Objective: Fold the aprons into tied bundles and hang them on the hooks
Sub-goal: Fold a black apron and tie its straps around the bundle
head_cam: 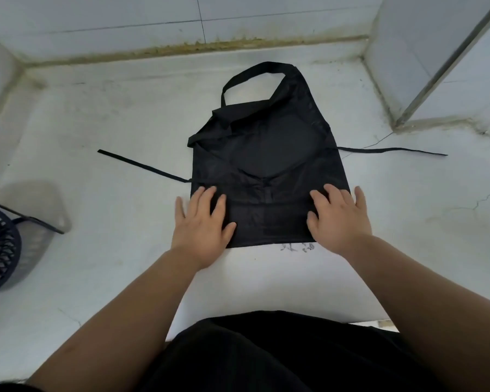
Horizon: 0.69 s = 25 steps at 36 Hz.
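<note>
The black thin-fabric apron (266, 165) lies flat on the white worn floor (96, 123), lower part folded up. The left hand (201, 224) and right hand (338, 219) press its near corners with fingers spread straight, gripping nothing. Beyond the fingertips lies the neck loop (252, 76); two waist straps stretch sideways.

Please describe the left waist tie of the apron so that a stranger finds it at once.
On the pale stone surface lies a flat black fabric apron. From its left edge a black ribbon-like waist tie runs straight and slants away; the right tie lies nearly level.
</note>
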### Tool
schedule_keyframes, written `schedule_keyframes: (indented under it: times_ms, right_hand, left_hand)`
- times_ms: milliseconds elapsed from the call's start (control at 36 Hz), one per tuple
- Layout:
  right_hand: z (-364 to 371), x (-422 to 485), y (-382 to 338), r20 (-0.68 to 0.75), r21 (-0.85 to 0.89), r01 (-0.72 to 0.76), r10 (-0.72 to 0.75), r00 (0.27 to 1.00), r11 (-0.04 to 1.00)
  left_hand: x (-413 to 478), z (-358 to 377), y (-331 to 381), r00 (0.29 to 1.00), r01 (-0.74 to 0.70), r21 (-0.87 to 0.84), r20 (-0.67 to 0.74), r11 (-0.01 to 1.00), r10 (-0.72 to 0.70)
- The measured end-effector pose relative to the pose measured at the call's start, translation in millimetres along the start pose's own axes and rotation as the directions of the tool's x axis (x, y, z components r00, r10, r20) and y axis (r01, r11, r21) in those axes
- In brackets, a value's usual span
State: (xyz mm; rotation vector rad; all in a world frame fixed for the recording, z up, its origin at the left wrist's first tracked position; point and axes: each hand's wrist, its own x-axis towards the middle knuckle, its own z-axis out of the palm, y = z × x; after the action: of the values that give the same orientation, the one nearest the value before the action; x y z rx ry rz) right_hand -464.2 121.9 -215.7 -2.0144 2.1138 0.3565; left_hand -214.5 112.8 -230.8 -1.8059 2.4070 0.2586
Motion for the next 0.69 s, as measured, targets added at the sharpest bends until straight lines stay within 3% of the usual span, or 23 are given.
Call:
schedule_keyframes:
  times_ms: [56, 83, 139, 194, 278, 389, 583, 694]
  right_hand:
    - [-14, 9, -6, -0.046, 0.097, 0.057, -0.053, 0.998, 0.994]
    - [-21, 14, -9, -0.043, 0.176, 0.071, -0.064, 0.997, 0.982]
    - [-30, 25, -14, -0.011, 0.318, 0.067, -0.067, 0.998, 0.946]
    - [-35, 38, -16, -0.015, 0.354, 0.064, -0.063, 0.998, 0.933]
    - [-37, 58, -17, -0.019, 0.326, 0.09, -0.088, 0.996, 0.941]
    - [-33, 73, -17, 0.09, 0.257, 0.087, -0.113, 0.99, 0.962]
    - [-24, 76, -21, -0.022, 0.144, 0.118, -0.116, 0.993, 0.982]
    - [-18, 71, -12, -0.081, 0.143, 0.108, -0.097, 0.992, 0.984]
  left_hand:
    - [9, -9, 2, 0.984, -0.166, -0.06, -0.077, 0.984, 0.161]
    - [15, -16, 3, 0.977, -0.212, -0.072, -0.031, 0.975, 0.21]
    - [28, -28, 7, 0.969, -0.221, -0.082, 0.094, 0.972, 0.228]
    - [41, -35, 9, 0.966, -0.198, -0.075, 0.155, 0.977, 0.208]
    - [50, -29, 5, 0.967, -0.167, -0.088, 0.178, 0.982, 0.181]
    - [42, -10, -3, 0.978, -0.135, -0.05, 0.151, 0.99, 0.141]
    - [36, 3, -9, 0.988, -0.108, -0.006, 0.113, 0.994, 0.108]
    - [33, 6, -10, 0.997, -0.012, 0.006, 0.071, 1.0, 0.011]
